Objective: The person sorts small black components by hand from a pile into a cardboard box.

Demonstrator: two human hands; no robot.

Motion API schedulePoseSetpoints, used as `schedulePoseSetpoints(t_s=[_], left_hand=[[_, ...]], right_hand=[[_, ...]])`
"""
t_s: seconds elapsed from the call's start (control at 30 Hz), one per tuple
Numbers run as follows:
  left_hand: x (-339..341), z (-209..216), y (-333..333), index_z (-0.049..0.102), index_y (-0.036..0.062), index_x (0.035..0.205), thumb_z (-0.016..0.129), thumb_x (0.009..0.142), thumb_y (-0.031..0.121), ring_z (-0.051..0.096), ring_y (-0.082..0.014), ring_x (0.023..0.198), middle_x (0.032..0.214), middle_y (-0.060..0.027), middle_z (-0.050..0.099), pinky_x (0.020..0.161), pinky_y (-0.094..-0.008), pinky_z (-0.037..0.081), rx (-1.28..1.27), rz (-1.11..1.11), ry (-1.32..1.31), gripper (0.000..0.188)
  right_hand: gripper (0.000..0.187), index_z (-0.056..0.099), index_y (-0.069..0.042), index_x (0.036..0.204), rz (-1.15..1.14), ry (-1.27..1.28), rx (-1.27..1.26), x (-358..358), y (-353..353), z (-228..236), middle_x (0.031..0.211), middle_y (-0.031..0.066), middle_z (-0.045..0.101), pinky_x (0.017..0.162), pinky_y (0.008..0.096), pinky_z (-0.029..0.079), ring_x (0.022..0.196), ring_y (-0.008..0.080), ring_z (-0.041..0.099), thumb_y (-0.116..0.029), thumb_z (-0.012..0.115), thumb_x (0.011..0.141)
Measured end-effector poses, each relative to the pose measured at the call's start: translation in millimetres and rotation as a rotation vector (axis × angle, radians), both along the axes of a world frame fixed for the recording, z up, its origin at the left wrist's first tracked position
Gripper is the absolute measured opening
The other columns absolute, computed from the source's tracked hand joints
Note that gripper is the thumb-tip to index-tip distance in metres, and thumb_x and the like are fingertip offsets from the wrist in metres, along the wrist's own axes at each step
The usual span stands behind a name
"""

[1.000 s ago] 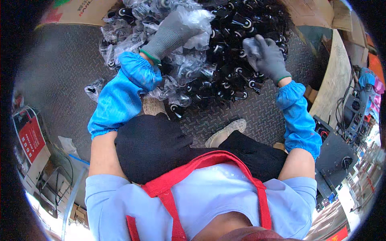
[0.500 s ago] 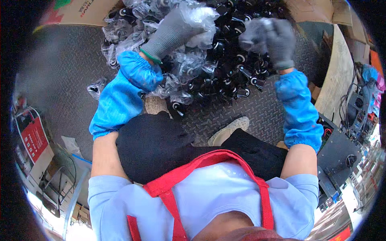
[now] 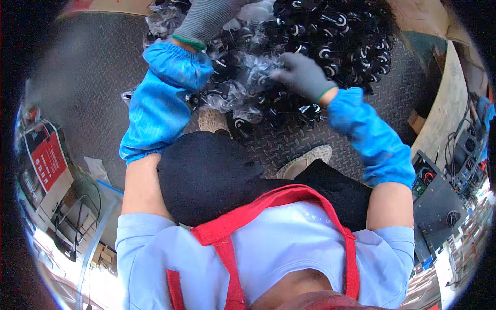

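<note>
A heap of black swivel casters with pale wheel rings lies on the floor ahead of me, many in clear plastic bags. My left hand, in a grey knit glove with a green cuff, is at the upper edge over the heap's left part. A crumpled clear bag shows beside it; its fingers are partly out of view, so its grip is unclear. My gloved right hand reaches left over the heap's middle, slightly blurred, thumb and fingers apart beside a bagged caster. Blue sleeve covers wrap both forearms.
Ridged metal flooring surrounds the heap. Cardboard borders the far side, and a curved pale board stands at right. Near it is a dark equipment box with cables. A red-and-white carton sits at left. My shoe is close to the heap.
My right hand has come left and nearer from the heap's right side, without the bagged bundle it had. My left hand has moved farther away, toward the upper edge.
</note>
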State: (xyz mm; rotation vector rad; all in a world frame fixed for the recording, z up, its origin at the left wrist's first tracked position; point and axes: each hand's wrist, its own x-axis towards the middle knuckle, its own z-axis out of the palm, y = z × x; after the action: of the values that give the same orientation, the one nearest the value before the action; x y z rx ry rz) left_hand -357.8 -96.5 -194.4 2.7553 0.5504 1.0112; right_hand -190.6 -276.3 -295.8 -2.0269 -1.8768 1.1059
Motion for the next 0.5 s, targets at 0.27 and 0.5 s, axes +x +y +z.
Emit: schedulePoseSetpoints(t_s=[0.27,0.5], left_hand=[[-9,-19,3,0.064,0.0059,0.106,0.065,0.075,0.024,0.057,-0.0319,0.099,0.101,-0.0134,0.061,0.086,-0.0447,0.042,0.035,0.117,0.047,0.036],[4,-44,0,0.061,0.0048,0.114,0.063,0.08,0.023,0.056,-0.0268,0.104,0.102,-0.0123,0.062,0.091,-0.0403,0.042,-0.42,0.046,-0.122,0.038]], right_hand=[[0.033,0.066,-0.008,0.098,0.201,-0.147,-0.248,-4,23,-34,0.097,0.0171,0.066,0.081,0.0452,0.051,0.092,0.036,0.063,-0.035,0.063,0.08],[0.027,0.067,-0.01,0.094,-0.04,-0.243,0.171,92,0,72,0.088,0.0147,0.065,0.072,0.0424,0.05,0.085,0.0345,0.063,-0.034,0.061,0.085]])
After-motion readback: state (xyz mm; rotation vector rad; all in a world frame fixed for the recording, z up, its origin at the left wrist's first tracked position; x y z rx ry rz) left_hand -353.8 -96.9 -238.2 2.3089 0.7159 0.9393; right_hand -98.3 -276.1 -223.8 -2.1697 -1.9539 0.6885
